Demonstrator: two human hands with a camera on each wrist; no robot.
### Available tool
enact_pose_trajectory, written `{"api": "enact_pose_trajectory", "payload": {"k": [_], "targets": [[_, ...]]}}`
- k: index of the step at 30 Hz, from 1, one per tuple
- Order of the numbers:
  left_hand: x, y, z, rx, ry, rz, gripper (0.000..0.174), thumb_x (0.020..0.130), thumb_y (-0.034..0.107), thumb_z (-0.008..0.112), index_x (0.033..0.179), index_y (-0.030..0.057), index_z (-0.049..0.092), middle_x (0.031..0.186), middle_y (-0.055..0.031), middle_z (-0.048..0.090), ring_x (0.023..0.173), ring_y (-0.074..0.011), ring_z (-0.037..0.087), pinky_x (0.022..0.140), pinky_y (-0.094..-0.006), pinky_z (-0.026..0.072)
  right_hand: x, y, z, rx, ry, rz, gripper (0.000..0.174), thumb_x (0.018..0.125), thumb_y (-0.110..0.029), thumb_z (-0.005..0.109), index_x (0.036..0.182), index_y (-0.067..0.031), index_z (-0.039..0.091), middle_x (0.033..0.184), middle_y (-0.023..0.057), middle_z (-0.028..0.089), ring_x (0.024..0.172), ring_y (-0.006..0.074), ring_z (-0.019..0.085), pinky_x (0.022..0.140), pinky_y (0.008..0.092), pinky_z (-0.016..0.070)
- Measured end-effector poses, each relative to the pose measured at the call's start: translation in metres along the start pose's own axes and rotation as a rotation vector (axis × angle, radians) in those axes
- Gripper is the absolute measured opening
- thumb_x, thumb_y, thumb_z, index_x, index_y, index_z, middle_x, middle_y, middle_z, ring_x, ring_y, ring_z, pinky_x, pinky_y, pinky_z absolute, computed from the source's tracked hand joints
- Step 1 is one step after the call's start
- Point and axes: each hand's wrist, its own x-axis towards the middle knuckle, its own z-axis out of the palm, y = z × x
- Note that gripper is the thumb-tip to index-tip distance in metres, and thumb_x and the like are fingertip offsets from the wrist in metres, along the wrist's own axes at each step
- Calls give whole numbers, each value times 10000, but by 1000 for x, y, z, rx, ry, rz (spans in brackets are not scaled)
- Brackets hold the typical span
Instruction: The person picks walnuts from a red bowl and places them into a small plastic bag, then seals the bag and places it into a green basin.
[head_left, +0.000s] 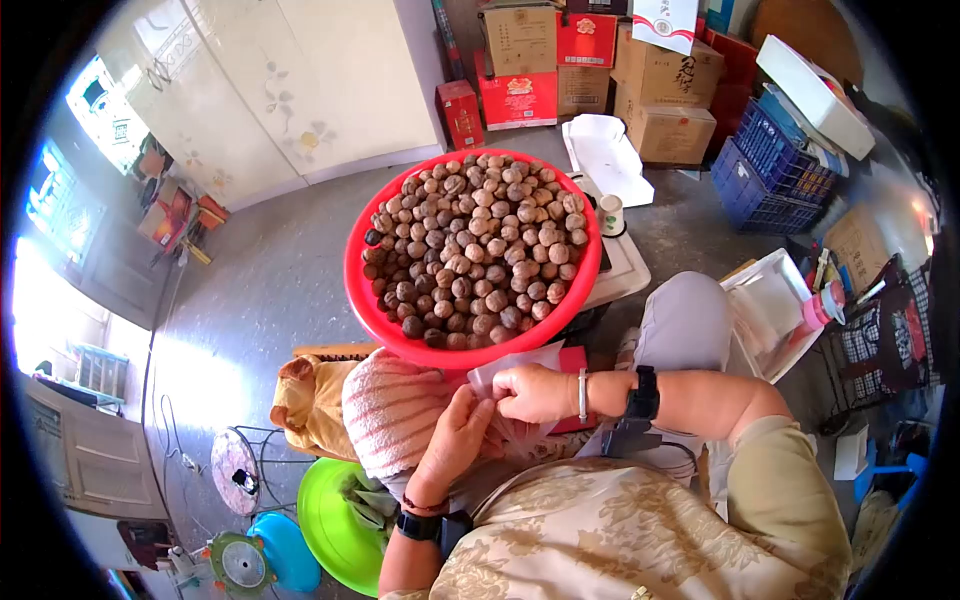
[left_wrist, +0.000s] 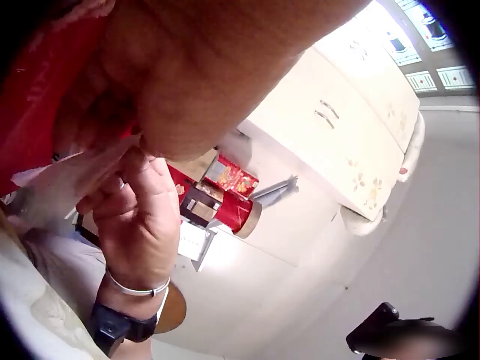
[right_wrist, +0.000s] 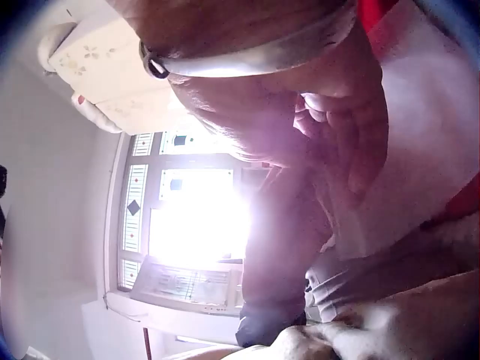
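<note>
Both hands meet over the lap at a thin, translucent plastic bag [head_left: 489,378]. My left hand [head_left: 457,437] pinches the bag's edge between thumb and fingers. Right beside it, my right hand [head_left: 537,392] has its fingers curled on the same bag, knuckles up. The right wrist view shows the whitish film of the bag [right_wrist: 431,142] spread out past the fingers. Just beyond the hands sits a large red basin [head_left: 358,290] heaped with brown walnuts [head_left: 480,245].
A striped towel [head_left: 395,410] lies over the left knee. To the left are a lime-green basin [head_left: 325,525] and a yellow cloth-covered seat [head_left: 320,400]. Cardboard boxes [head_left: 670,80] and blue crates [head_left: 770,170] stand at the back right. A white foam tray [head_left: 770,290] lies at right.
</note>
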Motion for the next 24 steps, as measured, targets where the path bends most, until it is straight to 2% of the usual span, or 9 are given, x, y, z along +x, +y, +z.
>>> {"api": "enact_pose_trajectory", "payload": {"k": [3,7,10,12,16,19,21,23,24], "targets": [[1,-6,-2,-19,-57,136,197,1078,148,519,1242,40,522,899,-30,631,694,-83,631,536,-233,543,9,8,-1,-41,8,-95,168,878,-150,647,944,2,675,814,137,718,763,230,700,696,389,562],[2,-8,-5,-79,-23,87,138,1069,94,504,1189,39,541,935,-40,643,704,-112,640,543,-263,544,10,6,-7,181,-49,17,150,868,-134,644,918,6,667,768,120,698,737,227,696,657,398,559],[7,-27,-20,110,105,299,123,1039,72,528,1149,32,566,912,-51,662,719,-139,649,556,-300,532,11,14,-14,13,6,6,139,841,-129,645,898,-7,678,743,134,700,702,244,701,645,416,560],[4,-31,-37,599,374,238,148,1001,60,568,1142,23,594,840,-56,675,688,-164,650,572,-327,522,5,7,-25,-181,103,41,144,805,-139,644,865,-18,694,731,178,702,681,314,708,665,446,563],[3,-23,-29,706,500,384,170,958,37,605,1126,12,613,742,-47,655,643,-143,635,558,-313,504,4,9,-32,-462,156,-3,187,784,-164,636,861,-14,718,796,239,709,757,412,707,722,480,560],[3,-5,-18,396,395,291,133,970,5,581,1088,17,640,720,-32,644,577,-117,606,505,-294,477,7,19,-29,-606,237,-21,122,799,-156,669,789,-35,676,739,212,684,720,384,693,666,466,539],[5,0,-18,-74,272,94,136,990,0,559,1079,24,658,701,-4,616,539,-69,563,453,-254,431,7,17,-36,-543,184,-26,163,801,-178,659,819,-21,701,786,222,702,754,398,701,702,475,550],[11,-4,-22,-76,284,101,127,1005,15,552,1077,13,657,719,-2,624,519,-61,536,449,-237,415,10,6,-52,-531,96,-6,225,830,-245,666,839,-25,712,834,224,717,802,408,708,751,484,559],[14,-7,-24,-75,295,105,126,1019,30,546,1074,1,656,737,1,632,500,-52,509,444,-219,398,10,-4,-62,-510,176,-40,235,846,-267,673,840,-33,694,814,214,709,800,406,703,750,489,555]]}}
